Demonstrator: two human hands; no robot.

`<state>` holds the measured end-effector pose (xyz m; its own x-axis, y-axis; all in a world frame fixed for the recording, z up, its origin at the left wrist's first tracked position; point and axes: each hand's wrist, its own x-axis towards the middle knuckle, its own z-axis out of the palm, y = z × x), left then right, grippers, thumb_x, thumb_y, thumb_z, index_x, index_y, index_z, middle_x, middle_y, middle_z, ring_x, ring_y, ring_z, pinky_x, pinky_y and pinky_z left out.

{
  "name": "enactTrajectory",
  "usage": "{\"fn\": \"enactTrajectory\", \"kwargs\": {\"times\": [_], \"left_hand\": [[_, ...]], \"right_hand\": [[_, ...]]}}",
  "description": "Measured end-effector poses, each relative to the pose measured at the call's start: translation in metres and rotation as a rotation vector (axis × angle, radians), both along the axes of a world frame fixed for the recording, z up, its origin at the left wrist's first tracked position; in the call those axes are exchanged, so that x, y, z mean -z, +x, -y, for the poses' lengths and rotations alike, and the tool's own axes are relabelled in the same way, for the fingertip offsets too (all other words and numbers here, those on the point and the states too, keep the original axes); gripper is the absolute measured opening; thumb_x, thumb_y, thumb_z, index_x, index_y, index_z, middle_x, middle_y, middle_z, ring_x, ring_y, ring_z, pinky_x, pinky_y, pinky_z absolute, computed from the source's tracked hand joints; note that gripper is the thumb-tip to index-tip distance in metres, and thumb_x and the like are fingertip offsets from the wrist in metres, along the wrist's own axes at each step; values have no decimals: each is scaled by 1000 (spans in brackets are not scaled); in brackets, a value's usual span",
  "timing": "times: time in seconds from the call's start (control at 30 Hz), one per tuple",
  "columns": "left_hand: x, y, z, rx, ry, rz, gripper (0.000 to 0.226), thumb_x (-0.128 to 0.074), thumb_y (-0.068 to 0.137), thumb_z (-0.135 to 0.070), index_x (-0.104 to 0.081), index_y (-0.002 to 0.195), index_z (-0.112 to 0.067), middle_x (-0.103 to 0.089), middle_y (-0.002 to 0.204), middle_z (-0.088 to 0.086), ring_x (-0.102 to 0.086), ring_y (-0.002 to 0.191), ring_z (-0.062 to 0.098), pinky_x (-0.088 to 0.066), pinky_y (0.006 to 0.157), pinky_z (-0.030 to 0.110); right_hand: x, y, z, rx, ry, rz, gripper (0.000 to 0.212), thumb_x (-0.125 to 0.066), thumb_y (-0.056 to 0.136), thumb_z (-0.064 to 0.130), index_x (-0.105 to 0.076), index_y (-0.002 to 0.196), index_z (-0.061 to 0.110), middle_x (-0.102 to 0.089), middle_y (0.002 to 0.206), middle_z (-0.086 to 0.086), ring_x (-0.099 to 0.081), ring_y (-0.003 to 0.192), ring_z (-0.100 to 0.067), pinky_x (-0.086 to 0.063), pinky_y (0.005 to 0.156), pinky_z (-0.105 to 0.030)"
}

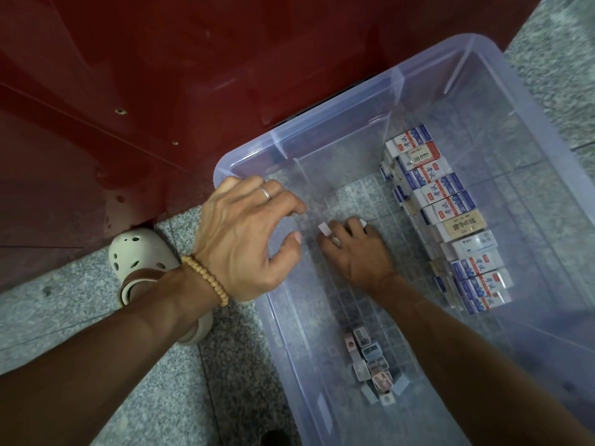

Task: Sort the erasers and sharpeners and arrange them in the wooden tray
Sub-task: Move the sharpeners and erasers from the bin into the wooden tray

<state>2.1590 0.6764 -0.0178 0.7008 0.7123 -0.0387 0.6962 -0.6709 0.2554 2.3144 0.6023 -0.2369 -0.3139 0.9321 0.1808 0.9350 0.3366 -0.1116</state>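
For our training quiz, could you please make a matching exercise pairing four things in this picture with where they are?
Things:
1. erasers
2. sharpeners
3. left hand
4. shoe

Places:
A. on the bin's near-left rim
B. on the stone floor outside the bin
C. in a row along the bin's right part
D. in a small pile near the bin's lower edge

Pairs: 1-C, 2-D, 3-A, 4-B
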Motion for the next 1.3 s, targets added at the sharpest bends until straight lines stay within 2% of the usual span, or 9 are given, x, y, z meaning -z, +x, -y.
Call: {"fn": "enactTrajectory", "kwargs": {"times": [0.2, 0.4, 0.5, 0.57, 0.7, 0.8, 0.87, 1.07, 1.3], "left_hand": [[1, -1, 0, 6, 15, 20, 34, -51, 75, -35, -69, 92, -12, -64, 81, -3, -57, 74, 23, -40, 73, 41], [1, -1, 0, 13, 24, 32, 33, -50, 76, -35, -69, 91, -12, -64, 80, -2, -56, 73, 23, -39, 73, 40], [1, -1, 0, 14, 21, 31, 33, -50, 76, -35, -69, 90, -13, -64, 80, -3, -56, 73, 23, -38, 73, 39], [0, -2, 0, 9, 20, 30, 32, -50, 76, -35, -69, 89, -13, -64, 79, -3, -56, 73, 23, -38, 73, 39], [0, -2, 0, -30, -9, 20, 31, -50, 76, -36, -68, 89, -14, -63, 77, -4, -56, 73, 22, -39, 72, 37], [1, -2, 0, -48, -23, 11, 32, -49, 77, -39, -68, 90, -16, -64, 78, -5, -57, 75, 22, -39, 74, 36], [1, -1, 0, -47, -21, 0, 33, -48, 79, -41, -68, 91, -16, -65, 80, -4, -58, 76, 22, -37, 76, 35], [-20, 4, 1, -123, -323, 239, 44, -50, 87, -56, -67, 107, -21, -62, 89, -11, -62, 82, 7, -47, 78, 26], [-73, 11, -3, -254, -578, 516, 12, -76, 82, -30, -68, 87, -23, -69, 71, -6, -66, 71, 8, -55, 68, 34]], "right_hand": [[-15, 0, -10, 42, -61, -179, 41, -85, 58, 0, -65, 92, 8, -59, 91, -15, -59, 76, -35, -42, 38, -31], [-28, -12, -9, 144, -98, -419, 34, -82, 68, 8, -54, 86, 13, -54, 85, -14, -57, 74, -36, -43, 39, -36], [-46, -13, -16, 230, -134, -639, 22, -75, 73, 9, -59, 87, 15, -56, 85, -10, -58, 75, -32, -49, 53, -36], [-66, -11, -16, 440, -234, -932, 16, -71, 75, 2, -66, 81, 16, -58, 82, -3, -58, 71, -18, -47, 64, -27], [-113, 5, -11, 911, -535, -1866, 25, -63, 87, -3, -60, 73, 17, -56, 66, 3, -52, 55, -11, -40, 50, -23], [-137, 20, -1, 904, -664, -2509, 13, -66, 80, 6, -58, 84, 15, -56, 75, -6, -57, 60, -14, -36, 42, -20], [-151, 20, 3, 781, -677, -2706, 32, -76, 70, 11, -52, 91, 14, -57, 78, -6, -59, 63, -14, -38, 37, -19], [-207, 14, -6, 461, -721, -2786, 63, -96, 52, 13, -48, 94, 17, -59, 80, -5, -59, 67, -14, -40, 37, -18], [-269, 12, -26, 392, -640, -2769, 58, -97, 46, 11, -55, 86, 15, -57, 83, -5, -59, 67, -15, -39, 36, -15]]}}
